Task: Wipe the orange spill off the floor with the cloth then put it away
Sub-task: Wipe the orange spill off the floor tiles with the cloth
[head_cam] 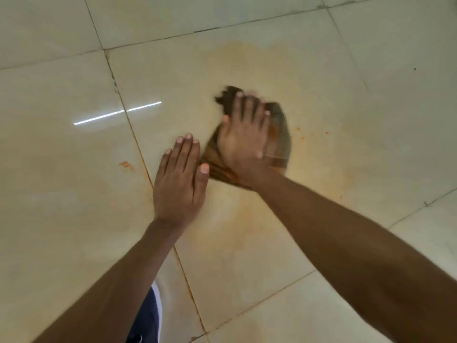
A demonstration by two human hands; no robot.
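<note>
A dark brown cloth [278, 134] lies bunched on the cream tiled floor, stained orange in places. My right hand [244, 139] presses flat on it with straight fingers, blurred by motion. My left hand [179, 179] rests flat on the tile just left of the cloth, fingers together. A pale orange smear [237, 58] spreads over the tile beyond the cloth and below it. Small orange spots [312, 133] dot the floor to the right, and an orange blot [126, 165] sits to the left.
Grout lines [138, 144] stained orange cross the floor. A bright strip of reflected light [116, 113] lies at left. Dark blue clothing with a white stripe [148, 315] shows at the bottom between my arms.
</note>
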